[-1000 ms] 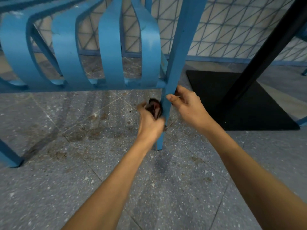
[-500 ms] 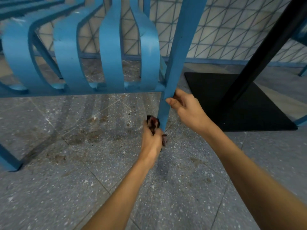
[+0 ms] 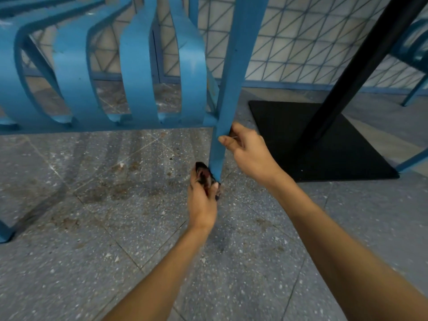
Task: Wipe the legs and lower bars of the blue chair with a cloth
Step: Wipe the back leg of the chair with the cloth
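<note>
Blue paint, scuffed: the chair leg ran from 12 o'clock down to frame centre, its foot meeting the speckled floor. The cloth, dark and bunched, sat at the very bottom of that leg on its 9 o'clock side, touching the paint.

The left hand gripped the cloth from below, fingers curled tight round the wad; the fingertips on the far side were hidden. My reading: a fisted wad gives firm pressure at the foot, where floor grime gathers.

The right hand was at 2 o'clock of the left, higher on the same leg. Its thumb lay on the near face and its fingers wrapped behind the far edge, pinching the leg, not the cloth. It was likely there to steady the chair against the rubbing.

The lower bar ran from the leg toward 9 o'clock, with curved slats rising off it. No cloth touched it. Whether the bar, or the other leg at 8 o'clock, had been wiped could not be told.

The black table base lay flat at 3 o'clock, well apart from the cloth. Brown stains marked the floor at 9 o'clock of the left hand.
</note>
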A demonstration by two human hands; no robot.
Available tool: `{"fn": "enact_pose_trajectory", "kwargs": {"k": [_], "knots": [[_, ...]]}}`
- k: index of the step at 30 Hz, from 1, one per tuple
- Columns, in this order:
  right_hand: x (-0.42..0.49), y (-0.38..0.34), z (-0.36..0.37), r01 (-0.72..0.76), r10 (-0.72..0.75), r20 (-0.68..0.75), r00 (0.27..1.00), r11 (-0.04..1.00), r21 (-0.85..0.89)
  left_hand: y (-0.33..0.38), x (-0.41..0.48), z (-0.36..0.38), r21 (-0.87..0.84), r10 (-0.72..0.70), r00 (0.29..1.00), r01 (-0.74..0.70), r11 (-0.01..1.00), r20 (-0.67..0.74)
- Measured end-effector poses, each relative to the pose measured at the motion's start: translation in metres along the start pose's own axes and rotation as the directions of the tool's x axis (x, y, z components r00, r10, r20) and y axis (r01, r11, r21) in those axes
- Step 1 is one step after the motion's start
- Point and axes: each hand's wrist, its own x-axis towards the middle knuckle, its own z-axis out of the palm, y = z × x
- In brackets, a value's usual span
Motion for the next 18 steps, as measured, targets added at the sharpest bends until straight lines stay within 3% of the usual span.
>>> {"fn": "enact_pose_trajectory", "kwargs": {"k": [5,9,13,18], "knots": [[0.001,-0.001,0.000,0.006,-0.005,-0.021,1.000,1.000,0.002,0.065,0.012,-0.011,0.055,0.272,0.956,-0.268,0.962,-0.113],[0.001,-0.001,-0.004,0.004,-0.004,0.005,1.000,1.000,-0.006,0.078,0.018,-0.015,0.086,0.359,0.928,-0.351,0.932,-0.097],[0.005,-0.001,-0.007,0.014,-0.013,0.031,0.999,0.999,-0.038,0.054,0.021,-0.014,0.076,0.323,0.946,-0.319,0.945,-0.036],[0.005,0.004,-0.005,0.006,-0.006,0.013,1.000,1.000,-0.018,0.012,0.012,-0.022,0.236,0.092,0.984,-0.126,0.964,0.153]]}}
